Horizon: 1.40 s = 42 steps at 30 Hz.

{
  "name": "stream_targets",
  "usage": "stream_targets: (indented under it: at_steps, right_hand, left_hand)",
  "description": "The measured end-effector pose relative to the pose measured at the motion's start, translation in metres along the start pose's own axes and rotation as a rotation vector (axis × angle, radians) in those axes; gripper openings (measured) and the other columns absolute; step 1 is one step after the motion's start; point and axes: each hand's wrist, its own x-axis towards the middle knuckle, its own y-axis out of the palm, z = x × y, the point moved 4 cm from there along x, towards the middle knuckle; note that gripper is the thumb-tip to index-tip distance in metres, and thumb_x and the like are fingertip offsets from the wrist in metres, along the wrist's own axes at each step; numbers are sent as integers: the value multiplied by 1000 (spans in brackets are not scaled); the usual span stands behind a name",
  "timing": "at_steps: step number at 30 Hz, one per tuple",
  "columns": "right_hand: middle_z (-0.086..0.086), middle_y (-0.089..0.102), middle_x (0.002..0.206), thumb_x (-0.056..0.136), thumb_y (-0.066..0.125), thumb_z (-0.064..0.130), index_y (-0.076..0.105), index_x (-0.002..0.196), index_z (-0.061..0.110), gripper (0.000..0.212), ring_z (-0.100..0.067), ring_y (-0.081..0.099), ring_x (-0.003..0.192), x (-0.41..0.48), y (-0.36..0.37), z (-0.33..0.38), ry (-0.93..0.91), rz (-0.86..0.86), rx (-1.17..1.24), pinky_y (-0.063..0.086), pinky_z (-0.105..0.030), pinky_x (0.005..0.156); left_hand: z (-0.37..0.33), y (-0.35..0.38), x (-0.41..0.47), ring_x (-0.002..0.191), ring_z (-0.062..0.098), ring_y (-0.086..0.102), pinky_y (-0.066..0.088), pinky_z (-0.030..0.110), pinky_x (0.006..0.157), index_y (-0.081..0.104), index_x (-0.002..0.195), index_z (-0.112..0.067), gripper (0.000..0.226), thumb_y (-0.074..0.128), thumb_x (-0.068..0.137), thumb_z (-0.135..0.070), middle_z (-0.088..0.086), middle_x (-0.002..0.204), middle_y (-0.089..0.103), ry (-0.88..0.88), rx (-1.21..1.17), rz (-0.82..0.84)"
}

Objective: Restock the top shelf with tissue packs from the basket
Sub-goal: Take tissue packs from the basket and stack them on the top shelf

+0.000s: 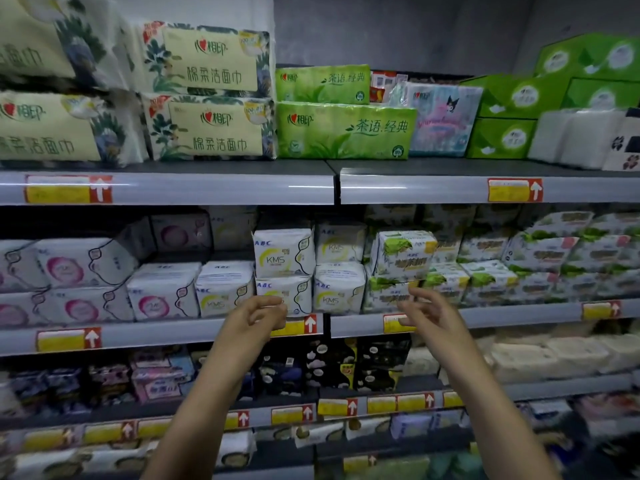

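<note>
Two green tissue packs sit stacked on the top shelf (332,166), a large one (346,131) below and a smaller one (323,84) on top. Cream floral tissue packs (207,126) stand stacked to their left. My left hand (254,315) and my right hand (427,313) hang in the air in front of the second shelf, well below the green packs. Both have loosely curled fingers and hold nothing. The basket is out of view.
A pastel cartoon pack (441,119), green boxes (502,136) and white packs (575,136) fill the top shelf's right side. Small white pad packs (284,258) crowd the second shelf behind my hands. Lower shelves hold dark and pale packs. Grey price rails (450,188) edge each shelf.
</note>
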Motion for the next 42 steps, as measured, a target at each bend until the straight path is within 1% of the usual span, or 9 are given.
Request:
stream_targets:
  at_steps: [9,14,18,22,26,32,34,37,42]
  right_hand:
    - [1,68,104,93,56,27,56,113,24,20,-16,67,96,-9,8,-54,167,9,193,49,-36,89]
    - [-4,66,109,95,54,25,54,117,19,23,-17,65,96,-17,25,-102,296,34,179,47,-41,94]
    - [-3,64,110,94,54,26,54,115,20,22,-15,64,96,-22,41,-131,324,84,103,47,-38,88]
    - [3,64,100,94,55,25,55,111,24,17,-9,63,89,-28,56,-156,339,116,28,47,-34,82]
    - [-9,66,97,94,56,21,57,103,28,11,-23,64,93,-35,67,-183,357,156,-21,47,-34,79]
    - [-4,65,97,94,56,15,58,111,12,17,-22,63,90,-32,74,-232,420,135,-84,47,-28,76]
    - [4,63,94,93,57,15,60,105,17,12,-20,62,91,-34,76,-253,443,126,-122,47,-34,85]
    - [7,62,96,93,57,13,58,93,28,16,-16,58,91,-41,86,-283,450,158,-176,43,-30,81]
    - [1,63,101,94,55,13,59,102,23,13,-23,64,96,-47,112,-336,522,184,-227,44,-31,82]
  left_hand:
    - [64,2,-6,93,8,65,48,28,84,61,105,-18,12,55,95,-20,-1,98,69,-89,-12,-63]
    - [125,-5,-14,88,15,62,45,37,77,61,86,-18,6,65,89,-17,0,87,70,-260,-83,-106]
    - [160,-14,-26,89,21,60,42,36,75,61,89,-19,15,50,98,-13,5,95,63,-266,23,-133]
    - [192,-20,-32,87,20,61,41,32,71,60,86,-22,13,53,97,-18,0,90,64,-327,119,-196]
    - [218,-14,-42,89,21,63,44,25,66,62,100,-11,11,53,97,-17,7,94,65,-397,82,-200]
    - [244,-6,-44,102,31,62,46,40,83,64,93,-19,18,66,81,-32,13,103,67,-416,-8,-196]
    - [261,-9,-47,100,29,65,48,45,90,66,90,-22,17,66,76,-32,10,98,71,-421,-37,-255]
    - [291,-13,-48,96,22,68,50,42,91,68,89,-23,6,67,88,-17,4,93,73,-455,-66,-312]
    - [345,-15,-45,97,24,68,52,46,91,71,93,-22,13,70,82,-29,4,96,73,-508,-64,-292]
